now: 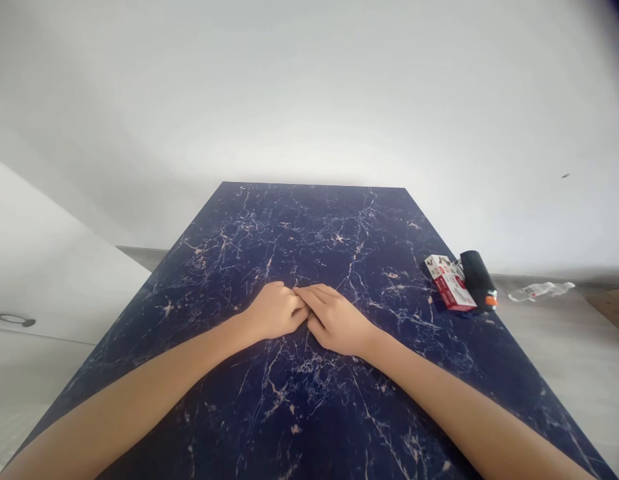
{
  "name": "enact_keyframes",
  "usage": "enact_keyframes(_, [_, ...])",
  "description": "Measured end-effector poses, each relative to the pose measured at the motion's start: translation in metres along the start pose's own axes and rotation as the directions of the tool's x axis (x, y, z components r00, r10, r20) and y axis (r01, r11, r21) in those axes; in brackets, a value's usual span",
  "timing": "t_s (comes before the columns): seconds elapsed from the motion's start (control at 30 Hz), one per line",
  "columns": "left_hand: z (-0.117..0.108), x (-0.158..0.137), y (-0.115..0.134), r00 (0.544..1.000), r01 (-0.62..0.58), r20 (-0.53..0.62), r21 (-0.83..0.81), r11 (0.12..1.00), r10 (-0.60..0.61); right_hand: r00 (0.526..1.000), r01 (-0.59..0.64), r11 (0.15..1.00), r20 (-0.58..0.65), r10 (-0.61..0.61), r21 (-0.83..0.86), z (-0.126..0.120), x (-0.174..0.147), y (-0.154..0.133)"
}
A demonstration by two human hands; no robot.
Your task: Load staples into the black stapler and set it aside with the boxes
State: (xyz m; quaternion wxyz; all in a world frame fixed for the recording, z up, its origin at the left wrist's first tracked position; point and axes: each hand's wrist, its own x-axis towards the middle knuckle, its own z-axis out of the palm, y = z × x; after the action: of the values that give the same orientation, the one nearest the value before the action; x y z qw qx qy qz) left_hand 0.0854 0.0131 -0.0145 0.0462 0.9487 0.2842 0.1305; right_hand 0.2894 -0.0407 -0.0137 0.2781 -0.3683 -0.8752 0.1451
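Observation:
My left hand (276, 311) is closed in a loose fist, knuckles up, low over the dark blue marble-patterned table (309, 233). My right hand (336, 319) meets it from the right, its fingers bent and pressed together, with the fingertips touching the left hand's fingers. Its thumb points toward the left hand from below. Anything between or inside the fingers is hidden or too small to make out. Both forearms come in from the near side of the table.
At the table's right edge stand a red and white box (450, 283) and a black cylinder (478, 280) with an orange part. Beyond that edge, a clear plastic bottle (542, 291) lies lower down. A white wall (309, 93) rises behind. A door handle (12, 320) shows at left.

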Motion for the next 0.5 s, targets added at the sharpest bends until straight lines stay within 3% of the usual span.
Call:
enact_keyframes(0.1, [-0.001, -0.001, 0.001, 1.0, 0.001, 0.02, -0.009, 1.0, -0.001, 1.0, 0.007, 1.0, 0.006, -0.007, -0.006, 0.004, -0.001, -0.002])
enact_keyframes(0.2, [-0.007, -0.001, 0.005, 0.995, 0.046, -0.085, 0.013, 0.999, -0.044, 0.998, 0.001, 0.996, -0.06, -0.006, -0.084, -0.001, 0.002, 0.001])
enact_keyframes(0.27, [-0.011, -0.001, 0.008, 0.979, 0.084, -0.19, 0.018, 0.996, -0.079, 0.988, -0.046, 0.98, -0.151, 0.017, -0.195, -0.02, 0.006, 0.009])
enact_keyframes(0.33, [-0.014, -0.001, 0.009, 0.972, 0.097, -0.213, -0.01, 0.995, -0.097, 0.961, -0.196, 0.923, -0.252, 0.114, -0.33, -0.053, 0.007, 0.022])
enact_keyframes(0.4, [-0.014, -0.001, 0.008, 0.978, 0.101, -0.177, -0.045, 0.994, -0.107, 0.86, -0.491, 0.744, -0.391, 0.329, -0.453, -0.095, 0.001, 0.039])
enact_keyframes(0.5, [-0.013, -0.001, 0.006, 0.982, 0.112, -0.143, -0.062, 0.992, -0.12, 0.612, -0.77, 0.359, -0.453, 0.648, -0.527, -0.152, -0.02, 0.068])
